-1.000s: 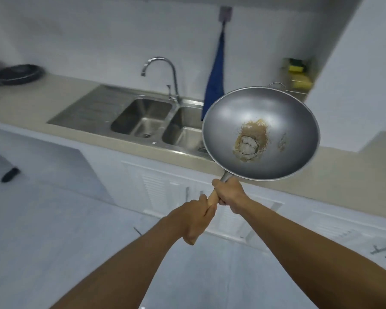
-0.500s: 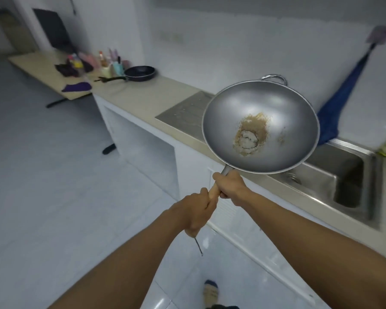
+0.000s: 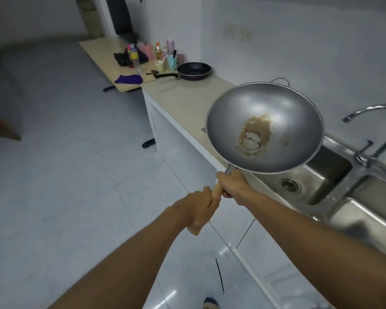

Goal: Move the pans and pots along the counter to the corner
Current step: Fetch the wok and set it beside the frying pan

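**Carrying the wok along the counter toward the far corner**

The counter (image 3: 183,101) runs away from you along the wall, bare between the steel sink (image 3: 334,175) at your right and the corner beyond. The wok (image 3: 264,128), the largest item in play, is held in the air over the counter's front edge, just beside the sink basin, its bowl tilted toward you so that the brown residue (image 3: 254,136) at its centre shows. A black frying pan (image 3: 194,71) already sits on the counter near the corner, its handle pointing left, close to a cluster of bottles and cups (image 3: 163,56) on the adjoining surface. Your right hand (image 3: 233,185) is closed around the wooden handle (image 3: 216,190) next to the metal neck; your left hand (image 3: 197,209) is closed around the same handle lower down, near its butt end.

To do this step well, keep both grips firm and level the bowl as you walk, since the tilt places the weight far from your hands. Judge the set-down spot as the clear counter just short of the frying pan, and lower the wok base-first, clear of that pan's handle. A round base may rock, so steady it before letting go.
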